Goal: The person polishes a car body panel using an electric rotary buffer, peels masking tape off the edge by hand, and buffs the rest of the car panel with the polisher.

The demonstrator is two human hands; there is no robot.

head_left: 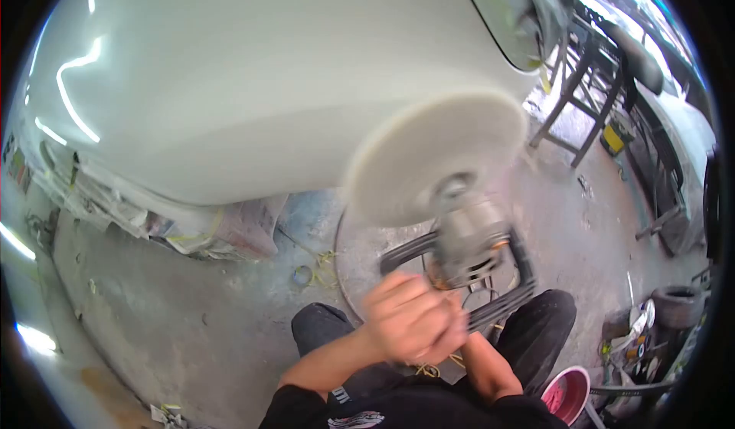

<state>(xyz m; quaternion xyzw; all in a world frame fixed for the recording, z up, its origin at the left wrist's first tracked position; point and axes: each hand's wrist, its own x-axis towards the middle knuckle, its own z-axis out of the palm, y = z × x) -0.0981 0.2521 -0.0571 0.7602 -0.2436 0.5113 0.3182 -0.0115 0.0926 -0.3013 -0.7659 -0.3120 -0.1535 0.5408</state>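
Observation:
A polisher [471, 234] with a wide, round white pad [417, 161] and a black loop handle [524, 272] is held in front of my body. The pad's face is smeared by motion and overlaps the lower right part of a glossy white car panel [230, 69]; I cannot tell whether they touch. My left hand [406, 318] is closed around the rear of the polisher, by the left side of the loop. Close against it and partly hidden behind it, my right hand [455, 333] is closed at the machine's back end.
Masking paper [222, 230] hangs under the panel's lower edge. A dark metal stand [586, 99] stands at upper right. At lower right are a red bucket [568, 394], a tyre [677, 306] and clutter. Tape [302, 276] and a cord lie on the concrete floor [207, 299].

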